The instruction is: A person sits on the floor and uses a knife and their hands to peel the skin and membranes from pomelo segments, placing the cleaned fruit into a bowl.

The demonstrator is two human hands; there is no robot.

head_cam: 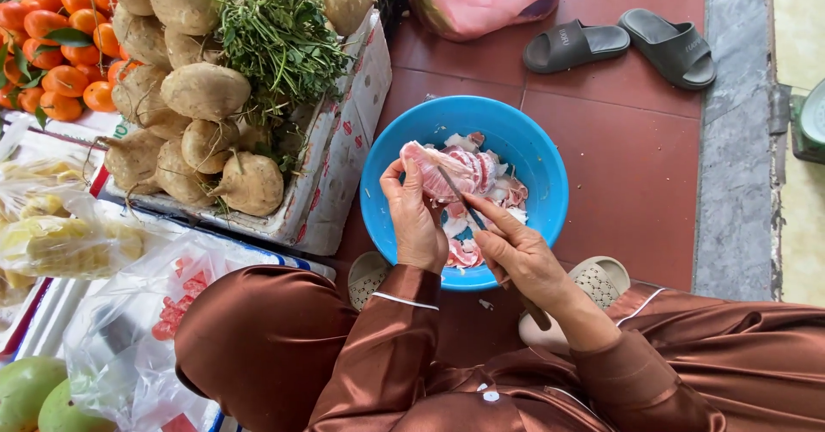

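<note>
A blue plastic bowl [526,144] sits on the red tiled floor with pink and white fruit peel scraps [503,193] inside. My left hand [414,217] holds a peeled pink fruit segment [438,170] over the bowl. My right hand [516,256] grips a small knife [460,198]; its blade lies against the segment and its handle end [538,315] sticks out below my wrist. Brown satin sleeves cover both arms.
A white foam box [339,153] of tan root vegetables [204,90] with green stems stands left of the bowl. Oranges [60,45] lie far left, plastic bags [129,329] and green mangoes [30,393] lower left. Grey slippers [619,47] and a pink bag [485,2] lie beyond the bowl.
</note>
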